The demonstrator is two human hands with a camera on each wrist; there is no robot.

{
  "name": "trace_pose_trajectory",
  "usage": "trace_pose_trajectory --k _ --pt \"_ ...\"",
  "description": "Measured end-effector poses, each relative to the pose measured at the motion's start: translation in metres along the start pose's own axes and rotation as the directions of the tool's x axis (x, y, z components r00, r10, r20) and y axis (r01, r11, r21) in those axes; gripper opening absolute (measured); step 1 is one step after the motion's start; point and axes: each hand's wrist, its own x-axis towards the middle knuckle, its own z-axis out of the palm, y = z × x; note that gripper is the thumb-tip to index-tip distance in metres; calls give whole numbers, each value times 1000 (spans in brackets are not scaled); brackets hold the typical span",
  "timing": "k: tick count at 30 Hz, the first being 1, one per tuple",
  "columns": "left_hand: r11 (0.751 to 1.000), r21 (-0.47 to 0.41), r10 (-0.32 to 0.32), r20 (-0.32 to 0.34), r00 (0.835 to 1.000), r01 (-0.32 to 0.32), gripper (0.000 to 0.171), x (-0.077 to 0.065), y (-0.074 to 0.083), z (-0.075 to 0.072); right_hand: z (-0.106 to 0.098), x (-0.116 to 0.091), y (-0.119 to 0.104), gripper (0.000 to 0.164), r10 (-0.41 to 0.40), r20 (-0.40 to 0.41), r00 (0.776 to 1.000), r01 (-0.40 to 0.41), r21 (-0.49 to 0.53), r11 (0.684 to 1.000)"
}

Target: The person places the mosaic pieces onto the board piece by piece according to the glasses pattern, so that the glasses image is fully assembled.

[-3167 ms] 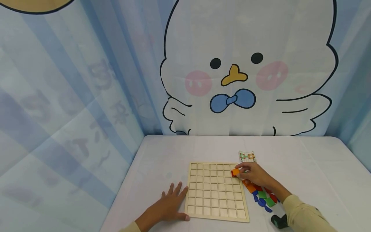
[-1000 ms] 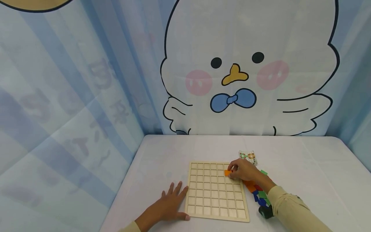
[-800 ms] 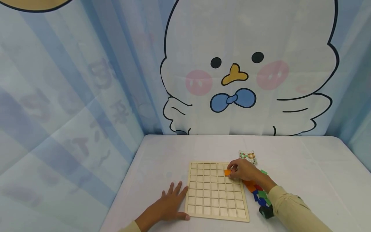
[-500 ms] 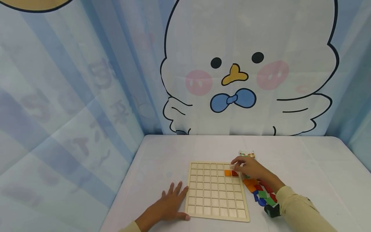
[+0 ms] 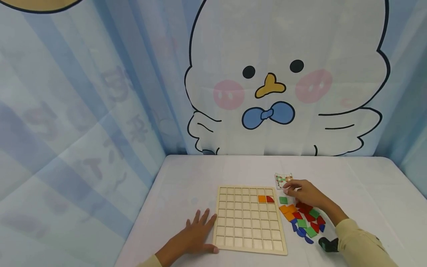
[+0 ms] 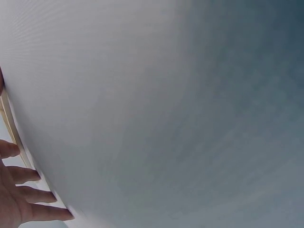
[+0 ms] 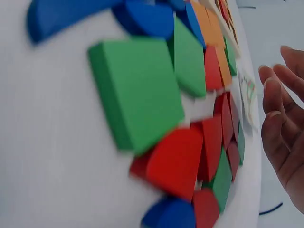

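A pale wooden grid board lies on the table. An orange square tile and a red quarter-round tile sit side by side in cells near its upper right corner. My left hand rests spread beside the board, fingertips at its left edge; the left wrist view shows these fingers stretched out. Just right of the board, my right hand hovers over the table near a small patterned card. Its fingers are loosely bent, and the right wrist view shows nothing in them.
Right of the board lies a loose pile of tiles: orange ones, red ones, green ones and blue ones. A single green square lies between board and card. A dark wrist device is by the right sleeve.
My right hand has let go of the orange and red tiles, which now lie in the board's cells. It has moved right, off the board. My left hand has stayed put.
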Motion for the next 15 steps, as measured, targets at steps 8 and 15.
trace_pose_trajectory --k 8,15 --pt "1000 23 17 -7 1000 -17 108 2 -4 4 -11 -16 25 35 63 17 998 -63 -22 998" --pt "1000 17 21 -7 1000 -21 107 0 -2 2 -22 -35 38 36 95 -16 995 -96 -81 992"
